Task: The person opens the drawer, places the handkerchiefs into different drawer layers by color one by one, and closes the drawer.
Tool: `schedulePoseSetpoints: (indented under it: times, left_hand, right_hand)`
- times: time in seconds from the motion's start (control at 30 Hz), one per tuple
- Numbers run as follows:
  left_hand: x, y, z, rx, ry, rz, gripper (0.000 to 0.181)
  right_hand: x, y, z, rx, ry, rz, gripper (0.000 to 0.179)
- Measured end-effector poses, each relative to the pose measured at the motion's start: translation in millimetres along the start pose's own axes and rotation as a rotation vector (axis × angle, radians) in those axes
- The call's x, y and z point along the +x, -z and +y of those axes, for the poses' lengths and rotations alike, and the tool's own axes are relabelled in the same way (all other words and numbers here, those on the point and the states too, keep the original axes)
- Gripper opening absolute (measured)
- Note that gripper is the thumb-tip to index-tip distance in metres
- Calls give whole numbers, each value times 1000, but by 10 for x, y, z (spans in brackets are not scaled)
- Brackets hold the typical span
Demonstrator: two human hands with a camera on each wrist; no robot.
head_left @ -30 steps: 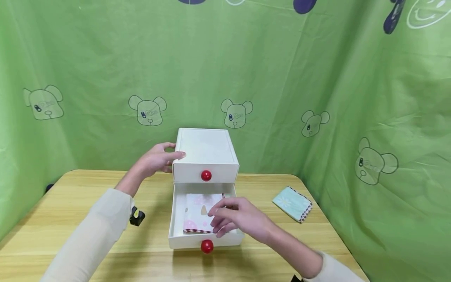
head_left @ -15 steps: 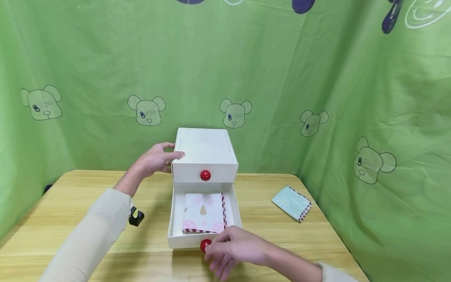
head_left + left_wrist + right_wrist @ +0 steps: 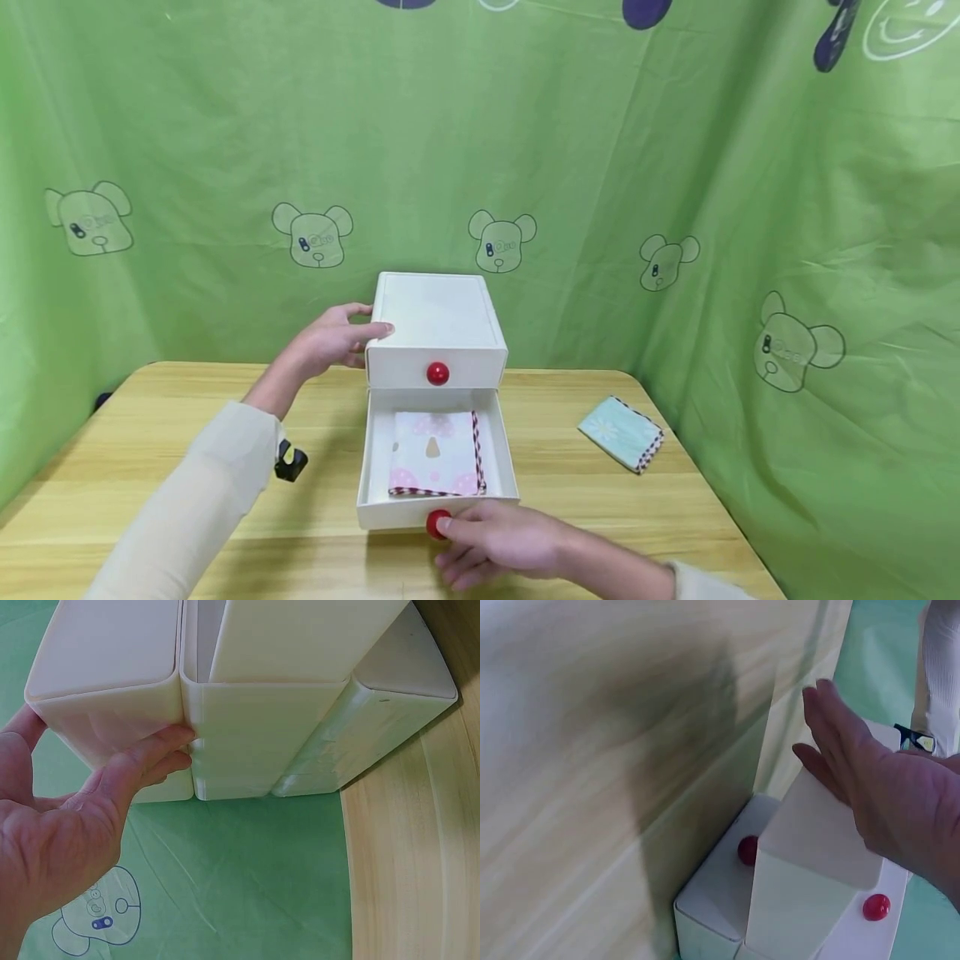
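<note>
A white drawer cabinet stands on the wooden table, its middle drawer pulled out. Inside lies a folded white and pink handkerchief with checked trim. My left hand rests on the cabinet's upper left edge, thumb on top; the left wrist view shows its fingers lying along the side wall. At the drawer's front, my right hand has its thumb touching the red knob. In the right wrist view the right hand's fingers look nearly straight; its thumb is hidden there.
A folded light blue handkerchief lies at the table's right. The top drawer's red knob and the bottom drawer's red knob stick out in front. Green curtain hangs behind and at the sides.
My right hand has come down from above the handkerchief to the drawer's front and knob, uncovering the handkerchief. The left hand and the drawer stay where they were.
</note>
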State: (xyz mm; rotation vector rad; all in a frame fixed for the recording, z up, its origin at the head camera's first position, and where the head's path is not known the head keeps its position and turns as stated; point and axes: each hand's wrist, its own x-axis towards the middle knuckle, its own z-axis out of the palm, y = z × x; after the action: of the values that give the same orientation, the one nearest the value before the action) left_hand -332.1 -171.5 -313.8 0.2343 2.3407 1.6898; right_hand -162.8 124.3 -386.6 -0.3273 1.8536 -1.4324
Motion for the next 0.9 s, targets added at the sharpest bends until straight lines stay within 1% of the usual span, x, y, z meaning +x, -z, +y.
schedulePoseSetpoints:
  times: [0.17, 0.27, 0.57, 0.9]
  left_hand:
    - [0, 4, 0, 3, -3, 8, 89]
    - [-3, 9, 1, 5, -3, 9, 89]
    - [1, 4, -10, 2, 0, 7, 89]
    - [11, -2, -9, -2, 0, 6, 89]
  right_hand:
    - [28, -60, 22, 142, 23, 40, 38]
    - [43, -79, 34, 185, 39, 57, 39]
    - [89, -72, 2, 190, 58, 136, 35]
    - [210, 34, -123, 205, 92, 166, 36]
